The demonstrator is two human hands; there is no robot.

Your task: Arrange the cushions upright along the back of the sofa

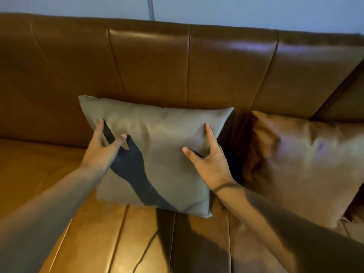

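a person leans over a brown sofa with both bare arms stretched out. a grey cushion stands on the seat, near the middle, and its top edge leans back on the shiny back of the sofa. the bottom edge of it sits on the seat, a bit forward from the back, so it is tilted and not quite straight up. the left hand holds the left side of the grey cushion. its thumb lies on the front and the other fingers go round the edge, where they are hidden. the right hand holds the right side the same way, with the thumb pressed on the front and a long finger pointing up along the edge. both hands are gripping the cushion, one on each side. the left arm throws a dark shadow across the front of the cushion, from the thumb down to the bottom edge. a brown cushion stands to the right of the grey one. it leans back too, and it looks crumpled on its left side. the two cushions are just beside each other with a dark gap between them, and i cannot tell if they touch. behind the sofa is a pale blue wall, and a thin grey cord runs down it and goes behind the sofa back.
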